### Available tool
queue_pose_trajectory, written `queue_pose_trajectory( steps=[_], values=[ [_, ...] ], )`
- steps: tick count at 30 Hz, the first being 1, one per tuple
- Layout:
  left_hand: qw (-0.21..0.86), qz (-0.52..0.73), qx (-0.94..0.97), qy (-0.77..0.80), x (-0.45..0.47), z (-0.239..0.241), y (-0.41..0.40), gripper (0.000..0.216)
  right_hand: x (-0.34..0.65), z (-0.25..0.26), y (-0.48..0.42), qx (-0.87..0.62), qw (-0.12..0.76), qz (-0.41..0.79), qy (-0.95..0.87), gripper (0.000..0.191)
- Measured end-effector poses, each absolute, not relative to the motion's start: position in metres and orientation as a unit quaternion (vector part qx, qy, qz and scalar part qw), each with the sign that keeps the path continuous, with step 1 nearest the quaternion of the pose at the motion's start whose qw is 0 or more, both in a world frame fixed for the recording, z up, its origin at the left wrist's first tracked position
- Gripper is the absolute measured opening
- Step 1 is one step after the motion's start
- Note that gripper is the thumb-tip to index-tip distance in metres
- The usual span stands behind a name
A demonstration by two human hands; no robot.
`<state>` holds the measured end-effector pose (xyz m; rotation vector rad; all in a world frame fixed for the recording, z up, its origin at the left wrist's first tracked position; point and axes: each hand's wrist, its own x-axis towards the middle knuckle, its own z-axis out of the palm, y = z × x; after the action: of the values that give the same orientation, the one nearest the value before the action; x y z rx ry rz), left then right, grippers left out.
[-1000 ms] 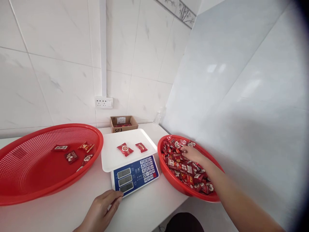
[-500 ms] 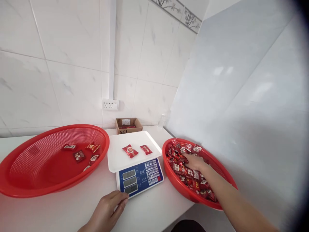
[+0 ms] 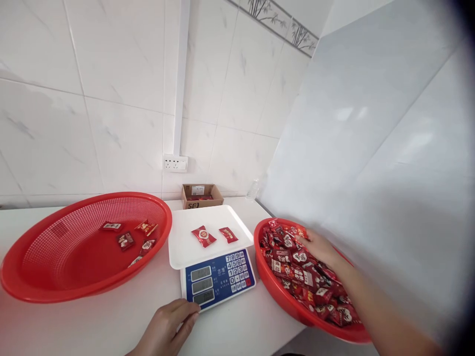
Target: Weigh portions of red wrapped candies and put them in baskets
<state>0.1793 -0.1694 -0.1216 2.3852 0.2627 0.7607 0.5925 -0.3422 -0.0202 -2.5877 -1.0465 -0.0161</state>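
Observation:
My right hand (image 3: 318,247) lies on the heap of red wrapped candies (image 3: 304,272) in the red basket (image 3: 282,301) at the right, fingers curled among the wrappers; what they grip is hidden. My left hand (image 3: 166,329) rests on the white table, fingertips touching the front edge of the blue-faced scale (image 3: 218,279). Two red candy packets (image 3: 203,235) (image 3: 228,234) lie on the scale's white tray (image 3: 185,247).
A large red mesh basket (image 3: 44,282) at the left holds several candy packets (image 3: 125,239). A small cardboard box (image 3: 202,196) stands at the back by the tiled wall, under a socket (image 3: 175,163). A white panel (image 3: 371,163) walls off the right side.
My right hand shifted right and slightly nearer across the candy heap. The left hand stayed at the scale's front edge. The camera view tilted a little.

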Motion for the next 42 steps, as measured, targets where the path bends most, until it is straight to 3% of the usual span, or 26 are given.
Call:
queue_pose_trajectory(
  steps=[5, 10, 14, 17, 23, 30, 36, 42],
  values=[
    [0.31, 0.272, 0.905, 0.106, 0.178, -0.118, -0.171, 0.021, 0.558, -0.011, -0.307, -0.9, 0.252, 0.032, -0.354, 0.038],
    [0.303, 0.269, 0.906, 0.118, 0.177, -0.115, -0.172, 0.024, 0.5, -0.008, -0.252, -0.803, 0.307, 0.14, -0.491, 0.027],
    [0.302, 0.268, 0.907, 0.123, 0.177, -0.114, -0.171, 0.023, 0.469, -0.011, -0.217, -0.774, 0.263, 0.136, -0.559, 0.022],
    [0.302, 0.273, 0.904, 0.128, 0.176, -0.114, -0.169, 0.023, 0.459, -0.014, -0.202, -0.783, 0.228, 0.113, -0.567, 0.031],
    [0.295, 0.274, 0.907, 0.127, 0.176, -0.115, -0.167, 0.022, 0.458, -0.012, -0.199, -0.772, 0.268, 0.137, -0.56, 0.048],
    [0.289, 0.284, 0.908, 0.108, 0.176, -0.118, -0.168, 0.021, 0.514, -0.012, -0.262, -0.837, 0.265, 0.07, -0.474, 0.048],
    [0.297, 0.284, 0.907, 0.094, 0.177, -0.124, -0.167, 0.019, 0.549, -0.049, -0.33, -0.867, 0.147, 0.165, -0.447, 0.07],
    [0.311, 0.276, 0.903, 0.107, 0.179, -0.124, -0.166, 0.018, 0.568, -0.058, -0.345, -0.885, 0.116, 0.121, -0.435, 0.029]
  ],
)
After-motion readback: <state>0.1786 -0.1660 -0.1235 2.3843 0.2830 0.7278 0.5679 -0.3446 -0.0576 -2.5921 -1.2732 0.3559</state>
